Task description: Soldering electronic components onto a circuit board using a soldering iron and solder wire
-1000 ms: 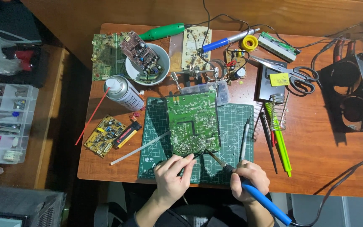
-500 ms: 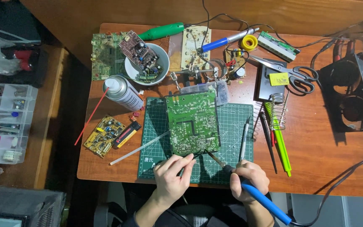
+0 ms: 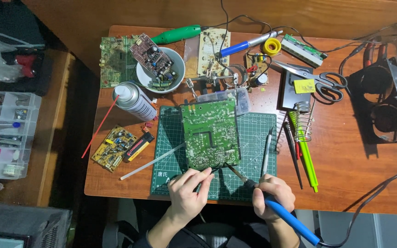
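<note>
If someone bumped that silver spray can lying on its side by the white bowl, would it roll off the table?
The spray can would probably roll, since it lies on its round side on the flat wooden table. It likely would not go far: the white bowl sits close on one side and the green cutting mat on the other. Its thin red straw looks bendy and could snag.

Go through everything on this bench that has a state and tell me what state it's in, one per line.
Left hand: pinching a thin tool at the board's lower edge.
Right hand: gripping the soldering iron.
Soldering iron: held, tip at the board's lower edge.
Green board: flat on the mat, solder side up.
Scissors: lying slightly open.
Spray can: on its side, red straw fitted.
White bowl: holds a circuit board.
</note>
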